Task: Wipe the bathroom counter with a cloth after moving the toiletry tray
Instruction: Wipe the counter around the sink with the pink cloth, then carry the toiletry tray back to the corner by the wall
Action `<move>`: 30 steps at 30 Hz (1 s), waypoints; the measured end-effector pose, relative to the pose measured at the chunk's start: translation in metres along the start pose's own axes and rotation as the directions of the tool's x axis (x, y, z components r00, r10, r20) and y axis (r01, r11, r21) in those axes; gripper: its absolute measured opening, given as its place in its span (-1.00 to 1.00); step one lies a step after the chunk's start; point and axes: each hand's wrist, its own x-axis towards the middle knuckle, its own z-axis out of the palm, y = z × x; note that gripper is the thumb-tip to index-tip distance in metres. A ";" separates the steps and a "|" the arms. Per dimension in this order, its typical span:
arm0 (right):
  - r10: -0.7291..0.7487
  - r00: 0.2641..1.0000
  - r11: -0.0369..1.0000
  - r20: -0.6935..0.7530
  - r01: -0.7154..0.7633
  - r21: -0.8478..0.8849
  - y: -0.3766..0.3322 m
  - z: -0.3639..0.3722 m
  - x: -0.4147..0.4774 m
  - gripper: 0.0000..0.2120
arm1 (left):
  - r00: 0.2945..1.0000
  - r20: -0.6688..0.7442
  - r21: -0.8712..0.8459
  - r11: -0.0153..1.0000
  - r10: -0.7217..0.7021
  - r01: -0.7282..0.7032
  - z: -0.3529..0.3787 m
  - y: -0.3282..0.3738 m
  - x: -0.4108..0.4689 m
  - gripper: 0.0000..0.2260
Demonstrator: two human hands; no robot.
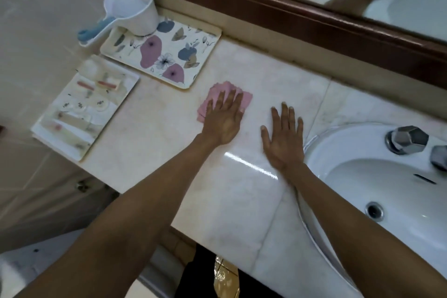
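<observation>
A pink cloth (219, 91) lies flat on the pale marble counter (266, 84), near its middle. My left hand (225, 116) presses down on the cloth with straight fingers. My right hand (284, 136) rests flat on the bare counter just right of it, fingers spread, beside the sink. The toiletry tray (82, 109), holding small bottles and tubes, sits at the counter's left end. A floral tray (193, 53) lies behind it near the back wall.
A white scoop with a blue handle (130, 12) stands on the floral tray's far corner. A white sink (377, 176) with chrome taps (408, 139) fills the right side. A wood-framed mirror (314, 19) runs along the back. The counter's front edge is below my forearms.
</observation>
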 end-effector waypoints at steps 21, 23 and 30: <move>-0.263 0.956 0.830 0.130 0.155 0.536 -0.317 -0.005 0.079 -0.68 | 0.445 -0.390 -0.641 0.585 -0.806 0.498 -0.145 -0.301 -0.203 -0.72; -0.259 0.947 0.838 0.187 0.125 0.531 -0.331 0.004 0.084 -0.67 | 0.372 -0.285 -0.660 0.463 -0.883 0.592 -0.140 -0.327 -0.209 -0.56; -0.205 0.937 0.875 0.283 0.046 0.482 -0.349 0.029 0.088 -0.65 | 0.433 0.037 -0.867 0.187 -0.901 0.463 -0.119 -0.367 -0.209 -0.22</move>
